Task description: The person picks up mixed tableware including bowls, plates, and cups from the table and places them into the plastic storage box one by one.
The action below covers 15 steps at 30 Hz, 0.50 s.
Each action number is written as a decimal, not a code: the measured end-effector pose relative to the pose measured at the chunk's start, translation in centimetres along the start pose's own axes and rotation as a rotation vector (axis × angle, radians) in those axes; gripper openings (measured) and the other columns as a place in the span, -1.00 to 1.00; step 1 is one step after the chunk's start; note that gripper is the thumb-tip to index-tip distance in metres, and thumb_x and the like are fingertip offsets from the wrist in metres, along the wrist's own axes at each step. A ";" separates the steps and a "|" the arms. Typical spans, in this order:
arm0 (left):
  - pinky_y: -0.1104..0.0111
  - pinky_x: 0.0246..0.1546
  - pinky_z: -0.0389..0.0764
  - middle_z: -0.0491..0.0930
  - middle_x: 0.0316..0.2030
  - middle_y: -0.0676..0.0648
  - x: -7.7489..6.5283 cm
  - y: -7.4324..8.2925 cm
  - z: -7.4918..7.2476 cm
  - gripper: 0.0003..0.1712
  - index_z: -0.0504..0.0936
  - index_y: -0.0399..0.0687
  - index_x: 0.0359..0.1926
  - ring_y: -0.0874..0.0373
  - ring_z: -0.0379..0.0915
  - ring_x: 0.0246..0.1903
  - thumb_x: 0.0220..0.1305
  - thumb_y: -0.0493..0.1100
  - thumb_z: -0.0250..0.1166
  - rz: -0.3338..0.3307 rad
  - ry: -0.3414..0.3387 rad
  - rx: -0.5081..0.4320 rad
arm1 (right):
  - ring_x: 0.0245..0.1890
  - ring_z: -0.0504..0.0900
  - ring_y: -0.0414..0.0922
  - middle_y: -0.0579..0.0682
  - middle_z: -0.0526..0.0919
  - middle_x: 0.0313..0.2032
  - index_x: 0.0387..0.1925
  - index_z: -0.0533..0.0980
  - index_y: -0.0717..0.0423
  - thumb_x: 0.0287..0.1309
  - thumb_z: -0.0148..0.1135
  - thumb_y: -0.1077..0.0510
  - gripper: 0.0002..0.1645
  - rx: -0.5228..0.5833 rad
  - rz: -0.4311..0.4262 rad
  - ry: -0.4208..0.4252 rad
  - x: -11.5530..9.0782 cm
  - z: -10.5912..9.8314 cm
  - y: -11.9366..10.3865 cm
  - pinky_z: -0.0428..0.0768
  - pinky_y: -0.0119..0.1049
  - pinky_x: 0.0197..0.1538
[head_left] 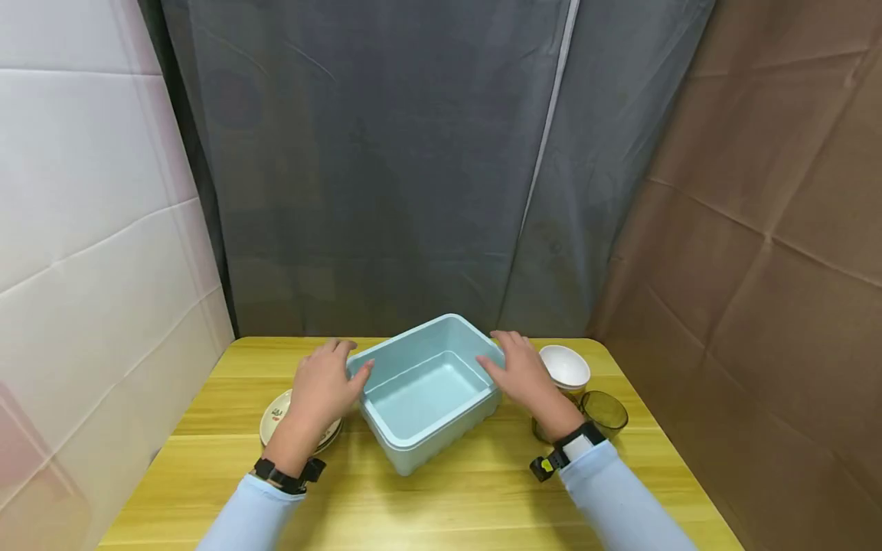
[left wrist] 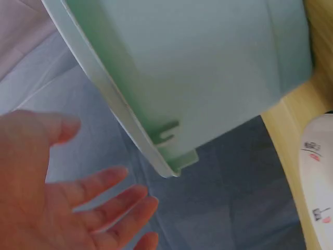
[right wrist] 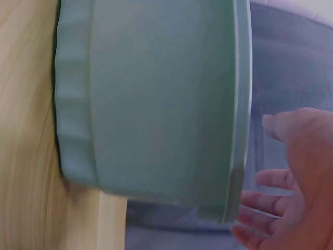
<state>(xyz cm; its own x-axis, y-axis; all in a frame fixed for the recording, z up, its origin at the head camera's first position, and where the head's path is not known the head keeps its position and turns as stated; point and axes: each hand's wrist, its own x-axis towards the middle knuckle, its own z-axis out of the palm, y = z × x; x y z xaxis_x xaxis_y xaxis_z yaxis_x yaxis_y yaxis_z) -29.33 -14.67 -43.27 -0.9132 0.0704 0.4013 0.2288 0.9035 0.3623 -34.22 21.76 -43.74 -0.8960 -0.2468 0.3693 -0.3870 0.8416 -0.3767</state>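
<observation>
A light blue-green plastic bin (head_left: pixel 427 390) sits at an angle on the wooden table, its open top facing up and nothing inside. My left hand (head_left: pixel 322 386) is beside its left corner with fingers spread. In the left wrist view, a gap separates that hand (left wrist: pixel 88 182) from the bin's rim (left wrist: pixel 112 96). By the right end of the bin is my right hand (head_left: pixel 525 375), thumb apart from relaxed fingers. The right wrist view has those fingertips (right wrist: pixel 247 213) close to the rim; whether they touch it I cannot tell.
Patterned plates (head_left: pixel 277 413) lie left of the bin, partly behind my left forearm. White bowls (head_left: pixel 565 366) and dark amber glass cups (head_left: pixel 605 413) stand at the right, partly behind my right wrist. A grey curtain (head_left: pixel 386 168) hangs behind the wooden table (head_left: pixel 441 513).
</observation>
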 end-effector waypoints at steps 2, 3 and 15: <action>-0.25 0.08 0.65 0.63 0.26 -0.33 -0.3 -0.6 -0.2 -0.37 0.67 -0.26 0.30 -0.36 0.65 0.14 0.55 0.17 0.33 -0.059 0.035 -0.029 | 0.34 0.55 0.29 0.32 0.59 0.32 0.43 0.49 0.32 0.58 0.34 -0.11 -0.30 0.035 0.028 0.018 0.3 -0.1 0.6 0.54 0.27 0.37; -0.23 0.01 0.68 0.64 0.23 -0.33 -0.4 -0.9 -0.3 -0.38 0.67 -0.27 0.28 -0.35 0.67 0.10 0.55 0.16 0.32 -0.092 0.043 -0.045 | 0.32 0.56 0.28 0.31 0.60 0.30 0.42 0.51 0.32 0.59 0.33 -0.09 -0.33 0.046 0.039 0.017 0.4 -0.1 0.9 0.55 0.26 0.36; 0.08 -0.15 0.64 0.68 -0.08 -0.22 -3.2 -3.4 -0.4 -0.33 0.62 -0.29 0.17 -0.09 0.63 -0.12 0.62 0.29 0.24 -0.405 -0.160 -0.480 | 0.13 0.67 0.14 0.19 0.70 0.19 0.28 0.62 0.19 0.65 0.22 -0.10 -0.50 0.294 0.290 -0.084 2.9 1.0 3.7 0.68 0.11 0.21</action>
<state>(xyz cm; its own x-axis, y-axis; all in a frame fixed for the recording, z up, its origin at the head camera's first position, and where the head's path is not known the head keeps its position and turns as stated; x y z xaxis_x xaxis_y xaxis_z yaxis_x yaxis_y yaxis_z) -27.04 -18.11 -45.50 -0.9893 -0.1411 0.0368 -0.0533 0.5851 0.8092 -38.43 23.64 -44.96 -0.9868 -0.0686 0.1465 -0.1513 0.7122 -0.6855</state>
